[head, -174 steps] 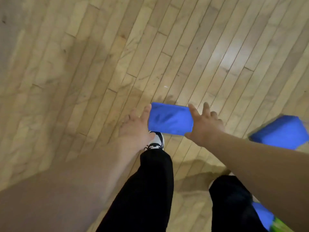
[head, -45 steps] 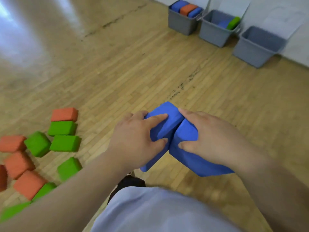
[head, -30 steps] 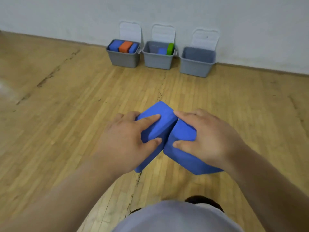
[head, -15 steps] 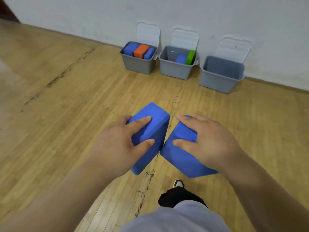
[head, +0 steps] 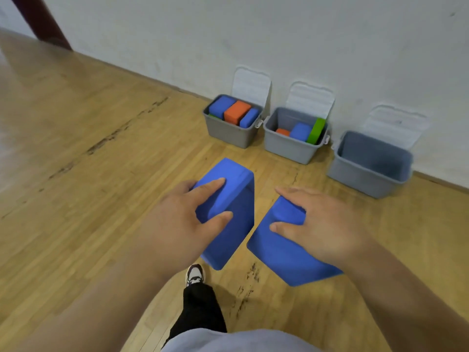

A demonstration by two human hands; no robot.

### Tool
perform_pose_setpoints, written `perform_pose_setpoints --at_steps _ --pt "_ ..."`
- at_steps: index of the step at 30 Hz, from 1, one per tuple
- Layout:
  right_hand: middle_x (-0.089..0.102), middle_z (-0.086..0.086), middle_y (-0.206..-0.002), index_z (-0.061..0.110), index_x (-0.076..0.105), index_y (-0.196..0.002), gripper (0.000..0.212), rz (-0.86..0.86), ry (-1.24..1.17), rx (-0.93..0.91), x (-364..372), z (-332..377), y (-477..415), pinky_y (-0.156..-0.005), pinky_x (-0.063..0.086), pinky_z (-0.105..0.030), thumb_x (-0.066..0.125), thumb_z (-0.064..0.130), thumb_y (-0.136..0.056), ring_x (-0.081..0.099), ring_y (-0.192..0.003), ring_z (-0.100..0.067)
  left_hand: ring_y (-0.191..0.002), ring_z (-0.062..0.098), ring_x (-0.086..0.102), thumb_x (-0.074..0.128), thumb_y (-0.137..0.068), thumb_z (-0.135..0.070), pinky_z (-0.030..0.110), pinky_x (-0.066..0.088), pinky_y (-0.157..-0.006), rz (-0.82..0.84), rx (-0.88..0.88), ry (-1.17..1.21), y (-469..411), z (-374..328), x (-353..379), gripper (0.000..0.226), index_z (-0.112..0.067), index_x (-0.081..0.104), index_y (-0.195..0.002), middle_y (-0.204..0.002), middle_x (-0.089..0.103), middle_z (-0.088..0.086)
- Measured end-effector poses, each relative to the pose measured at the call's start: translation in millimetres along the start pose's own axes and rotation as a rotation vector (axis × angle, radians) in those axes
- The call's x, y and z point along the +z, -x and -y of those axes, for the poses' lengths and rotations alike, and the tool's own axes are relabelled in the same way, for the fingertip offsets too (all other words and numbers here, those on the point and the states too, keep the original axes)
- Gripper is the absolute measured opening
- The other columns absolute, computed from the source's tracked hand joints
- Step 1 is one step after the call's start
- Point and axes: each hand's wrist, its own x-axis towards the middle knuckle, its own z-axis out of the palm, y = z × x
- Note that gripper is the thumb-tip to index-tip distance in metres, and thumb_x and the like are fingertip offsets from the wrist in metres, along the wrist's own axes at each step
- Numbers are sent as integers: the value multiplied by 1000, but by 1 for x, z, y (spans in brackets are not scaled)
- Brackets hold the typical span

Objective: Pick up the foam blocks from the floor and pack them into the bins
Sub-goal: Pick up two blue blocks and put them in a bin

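Partly beneath right hand (head: 322, 224), blue block (head: 279, 255)

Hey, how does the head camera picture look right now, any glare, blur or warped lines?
Head view: soft, even light, with pale glare washing the floor at far left. Head view: left hand, right hand, left blue block and right blue block are sharp; the grey bins slightly softer. Head view: the wide lens stretches the forearms at the bottom corners.

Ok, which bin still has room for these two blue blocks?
The right bin looks bare inside. The middle bin has room at its left, above the orange block. The left bin is packed to the rim.
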Motion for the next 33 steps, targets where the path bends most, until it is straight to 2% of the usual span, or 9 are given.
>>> perform_pose_setpoints --at_steps 4,8,9,12,16,21,25,30,33 --pt "35 24 -158 49 36 -154 72 -42 3 60 5 0 -84 -111 27 -20 65 60 -89 31 -145 0 -113 1 51 57 -86 -68 24 45 -85 48 80 32 -103 35 2 62 -59 41 -145 -132 45 -29" --pt "35 21 -160 50 37 -153 72 -114 -72 183 -4 15 -158 -112 30 -25 68 56 -88 33 -145 -3 -110 -7 41 59 -87 -65 8 34 -78 141 133 13 -203 59 -16 60 -60 41 -144 -126 37 -34" --pt "34 19 -160 49 37 -153 72 -128 -73 203 -9 20 -175 -113 31 -28 68 55 -89 33 -145 -5 -110 -7 41 59 -87 -65 8 34 -77 157 158 -7 -228 62 -23 60 -60 41 -144 -127 37 -34" --pt "38 18 -159 44 37 -155 74 -180 -60 231 -22 25 -226 -113 37 -33 66 58 -88 39 -143 -8 -114 -3 44 60 -87 -64 20 40 -84 189 211 2 -302 70 -37 61 -59 42 -145 -127 38 -34" --pt "40 22 -156 46 36 -153 74 -194 -51 303 -33 11 -289 -110 38 -31 66 61 -88 42 -139 -6 -123 0 43 58 -87 -66 22 36 -87 225 243 -27 -381 74 -30 62 -59 39 -146 -127 32 -34" --pt "42 21 -154 43 32 -155 79 -157 -57 320 -48 -39 -383 -107 39 -30 68 58 -87 44 -135 -7 -111 -3 42 55 -88 -68 27 46 -82 270 177 -45 -471 73 7 61 -63 35 -146 -130 34 -34" --pt "39 15 -153 39 30 -158 85 -128 -82 297 -69 -97 -469 -104 35 -27 72 56 -86 41 -137 -10 -114 -4 41 57 -89 -66 22 40 -82 271 133 -40 -551 62 41 61 -60 38 -146 -129 34 -34" --pt "36 16 -156 40 31 -157 87 -56 -109 221 -120 -173 -587 -111 33 -29 77 52 -84 37 -142 -8 -125 5 45 57 -89 -67 25 44 -91 236 52 -66 -665 25 80 64 -57 37 -148 -140 43 -23" --pt "37 15 -157 39 33 -157 87 -10 -91 199 -154 -212 -654 -111 33 -29 79 49 -83 38 -143 -11 -127 6 43 55 -91 -66 22 37 -85 243 33 -91 -729 -1 99 64 -56 34 -150 -143 41 -20"
